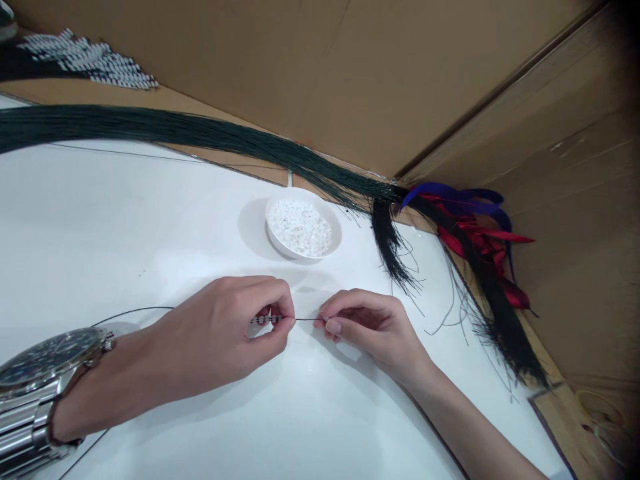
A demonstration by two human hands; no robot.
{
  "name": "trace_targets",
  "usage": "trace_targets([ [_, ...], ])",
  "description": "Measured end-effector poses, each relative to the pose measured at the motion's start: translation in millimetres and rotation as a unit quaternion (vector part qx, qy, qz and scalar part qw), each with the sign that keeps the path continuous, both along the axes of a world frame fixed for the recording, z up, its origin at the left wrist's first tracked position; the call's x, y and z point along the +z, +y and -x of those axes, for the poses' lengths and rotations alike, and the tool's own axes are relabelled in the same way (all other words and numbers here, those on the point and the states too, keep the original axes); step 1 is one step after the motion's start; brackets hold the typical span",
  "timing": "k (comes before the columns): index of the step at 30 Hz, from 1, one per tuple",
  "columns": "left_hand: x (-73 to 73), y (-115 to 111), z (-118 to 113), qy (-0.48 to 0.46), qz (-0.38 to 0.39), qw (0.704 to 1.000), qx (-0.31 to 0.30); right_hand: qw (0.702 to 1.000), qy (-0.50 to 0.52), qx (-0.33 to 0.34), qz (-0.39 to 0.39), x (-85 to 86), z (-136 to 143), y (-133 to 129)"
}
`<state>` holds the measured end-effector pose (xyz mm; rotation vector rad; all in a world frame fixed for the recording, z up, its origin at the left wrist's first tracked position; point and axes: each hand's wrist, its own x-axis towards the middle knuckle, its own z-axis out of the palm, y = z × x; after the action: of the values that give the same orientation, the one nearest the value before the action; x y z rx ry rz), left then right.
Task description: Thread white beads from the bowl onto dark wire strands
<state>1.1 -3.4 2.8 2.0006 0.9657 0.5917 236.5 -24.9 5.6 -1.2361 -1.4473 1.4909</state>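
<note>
My left hand (255, 320) is closed in a pinch on a thin black cord (306, 319). Several small whitish beads (265, 320) sit in a row on the cord, partly hidden inside this hand. Across a short bare stretch of cord, the thumb and forefinger of my right hand (360, 323) are pinched at its tip. Something small and pale, apparently a bead, shows between them, mostly covered by the fingertips. Just beyond both hands stands a white bowl (336, 223) holding many small white beads (303, 228).
A long bundle of dark green cords (200, 130) runs along the back of the white table (200, 437). Black bundle ends, a purple ribbon (465, 198) and red ribbons (495, 250) lie at right. Beaded strands (95, 63) rest at upper left, by cardboard walls (320, 73).
</note>
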Motion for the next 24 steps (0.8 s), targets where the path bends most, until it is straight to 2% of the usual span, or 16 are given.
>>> trace_targets([
  [16,-2.5,-0.3,1.3,0.004,-0.014,1.0,-0.011,1.0,0.006,0.01,-0.002,-0.7,1.4,-1.9],
  [24,-1.2,0.9,2.0,0.012,-0.017,1.0,-0.014,0.998,-0.042,0.014,-0.041,0.8,5.4,-4.3],
])
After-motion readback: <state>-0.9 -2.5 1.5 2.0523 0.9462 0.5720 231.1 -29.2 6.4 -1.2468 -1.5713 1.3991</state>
